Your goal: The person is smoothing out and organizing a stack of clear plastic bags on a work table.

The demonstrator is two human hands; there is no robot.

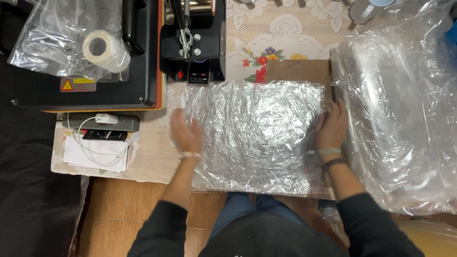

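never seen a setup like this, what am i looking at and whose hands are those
One picture, taken by a camera on a person's head, looking down. The two bare hands are that person's own. The left hand and right hand rest at opposite edges of a flat bundle of crinkled clear plastic sheets on a patterned tablecloth. Neither hand visibly grips anything. A black press machine with a tape roll sits to the left, and a heap of clear plastic to the right.

A black heat press [85,52] stands upper left, a tape roll [101,47] in a bag on it, a power strip [101,122] just below.
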